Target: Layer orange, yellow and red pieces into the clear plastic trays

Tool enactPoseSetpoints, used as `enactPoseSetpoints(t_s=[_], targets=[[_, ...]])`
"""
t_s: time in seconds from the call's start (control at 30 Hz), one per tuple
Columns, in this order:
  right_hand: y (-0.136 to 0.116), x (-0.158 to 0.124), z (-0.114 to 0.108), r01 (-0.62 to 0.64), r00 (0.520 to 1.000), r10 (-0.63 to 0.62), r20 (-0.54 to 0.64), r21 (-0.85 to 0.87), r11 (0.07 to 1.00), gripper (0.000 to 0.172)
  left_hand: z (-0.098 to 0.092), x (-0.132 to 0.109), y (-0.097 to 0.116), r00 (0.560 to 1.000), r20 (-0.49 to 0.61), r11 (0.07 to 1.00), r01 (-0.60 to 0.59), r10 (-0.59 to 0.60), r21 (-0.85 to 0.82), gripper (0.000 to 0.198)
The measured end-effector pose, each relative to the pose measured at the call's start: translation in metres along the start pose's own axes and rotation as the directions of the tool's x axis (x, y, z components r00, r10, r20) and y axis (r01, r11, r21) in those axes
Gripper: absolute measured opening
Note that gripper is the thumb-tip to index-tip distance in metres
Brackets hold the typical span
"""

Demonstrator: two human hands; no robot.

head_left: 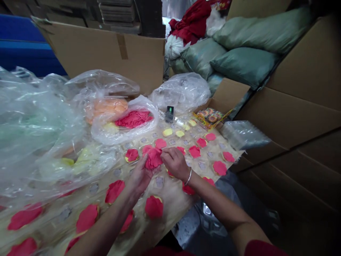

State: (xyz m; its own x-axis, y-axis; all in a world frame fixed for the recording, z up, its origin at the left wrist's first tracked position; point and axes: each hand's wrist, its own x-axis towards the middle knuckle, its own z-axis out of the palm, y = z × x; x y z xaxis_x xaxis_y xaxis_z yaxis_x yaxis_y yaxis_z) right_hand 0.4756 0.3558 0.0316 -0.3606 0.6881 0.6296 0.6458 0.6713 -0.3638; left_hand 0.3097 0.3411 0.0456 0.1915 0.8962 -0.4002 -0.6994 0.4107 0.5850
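Note:
A bunch of thin pink-red pieces (pixel 153 158) is between my two hands over the middle of the table. My left hand (pixel 141 176) holds it from below and the left side. The fingers of my right hand (pixel 174 161) are pinched at its right edge; a thin bracelet is on that wrist. Around my hands, red pieces with yellow edges, such as one (pixel 154 207) nearer my body and another (pixel 220 168) to the right, lie in rows on the brown-covered table (pixel 176 213). Small greyish shapes (pixel 160 182) lie among them.
An open plastic bag of pink-red pieces (pixel 134 118) stands behind my hands. Clear plastic bags (pixel 32 131) cover the left side. Further back are a small black device (pixel 169 113), a box of round packets (pixel 210 116) and clear trays (pixel 243 134). Cardboard boxes (pixel 306 103) rise at the right.

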Motion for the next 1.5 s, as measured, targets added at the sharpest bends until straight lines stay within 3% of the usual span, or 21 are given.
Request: enactPoseSetpoints(t_s=[0.13,0.23,0.37,0.43,0.53,0.6,0.7,0.77,0.9,1.0,1.03,1.1,1.17,1.27,1.37,1.47,1.5], targets=[[-0.008,-0.002,0.000,0.011,0.999,-0.011,-0.039,-0.004,1.000,0.012,0.003,-0.002,-0.005,0.998,0.010,0.999,-0.054,0.054,0.006,0.011],[-0.015,0.005,-0.003,-0.117,0.992,0.120,-0.034,0.093,0.989,0.027,0.006,-0.004,-0.008,0.991,0.003,0.991,-0.134,0.134,0.000,0.020],[-0.016,0.012,-0.004,-0.268,0.962,0.273,0.027,0.293,0.918,0.012,0.006,-0.006,-0.008,0.990,0.007,0.989,-0.144,0.144,0.039,0.024],[-0.016,0.013,-0.003,-0.307,0.948,0.314,0.043,0.369,0.877,0.025,0.006,-0.006,-0.006,0.989,0.001,0.987,-0.148,0.148,0.056,0.024],[-0.016,0.011,-0.002,-0.307,0.945,0.326,0.000,0.333,0.892,0.040,0.005,-0.006,-0.003,0.985,-0.014,0.981,-0.169,0.171,0.094,0.029],[-0.016,0.009,-0.001,-0.242,0.964,0.259,-0.057,0.214,0.946,0.031,0.006,-0.006,-0.002,0.984,-0.042,0.981,-0.166,0.171,0.105,0.030],[-0.017,0.006,0.000,-0.082,0.994,0.086,-0.065,0.060,0.995,0.009,0.007,-0.005,-0.001,0.985,-0.082,0.986,-0.141,0.148,0.087,0.024],[-0.016,0.006,0.001,-0.021,0.999,0.023,-0.024,0.076,0.997,0.009,0.008,-0.006,-0.001,0.987,-0.086,0.989,-0.126,0.133,0.080,0.019],[-0.017,0.005,-0.003,-0.094,0.995,0.096,0.006,0.232,0.968,0.006,0.009,-0.006,-0.001,0.999,-0.041,0.999,-0.001,0.002,0.037,0.008],[-0.019,0.001,-0.008,-0.066,0.995,0.031,0.098,0.370,0.927,0.003,0.011,-0.004,0.000,0.993,-0.032,0.994,0.110,-0.110,-0.002,0.008],[-0.021,-0.002,-0.008,-0.082,0.993,0.034,0.116,0.442,0.893,0.004,0.011,-0.003,0.000,0.990,-0.036,0.990,0.139,-0.139,-0.010,0.010],[-0.022,-0.007,-0.008,-0.187,0.982,0.156,0.103,0.589,0.786,0.010,0.013,0.002,0.000,0.980,-0.063,0.982,0.188,-0.189,-0.026,0.010],[-0.018,-0.009,-0.004,-0.305,0.923,0.380,0.056,0.709,0.636,0.019,0.013,0.007,0.000,0.973,-0.112,0.980,0.196,-0.200,-0.048,0.012],[0.010,-0.005,-0.006,-0.377,0.750,0.661,0.038,0.845,0.380,0.030,0.011,0.015,0.000,0.973,-0.172,0.987,0.143,-0.154,-0.078,0.019],[0.066,0.004,-0.029,-0.391,0.548,0.830,0.098,0.908,0.151,0.024,0.004,0.017,0.006,0.979,-0.158,0.991,0.119,-0.128,-0.066,0.023],[0.132,0.007,-0.067,-0.502,0.303,0.929,0.212,0.864,-0.033,0.015,-0.001,0.016,0.016,0.981,-0.146,0.991,0.121,-0.129,-0.062,0.022],[0.150,0.005,-0.078,-0.528,0.256,0.939,0.228,0.847,-0.062,0.018,-0.002,0.017,0.019,0.981,-0.149,0.991,0.116,-0.125,-0.070,0.020]])
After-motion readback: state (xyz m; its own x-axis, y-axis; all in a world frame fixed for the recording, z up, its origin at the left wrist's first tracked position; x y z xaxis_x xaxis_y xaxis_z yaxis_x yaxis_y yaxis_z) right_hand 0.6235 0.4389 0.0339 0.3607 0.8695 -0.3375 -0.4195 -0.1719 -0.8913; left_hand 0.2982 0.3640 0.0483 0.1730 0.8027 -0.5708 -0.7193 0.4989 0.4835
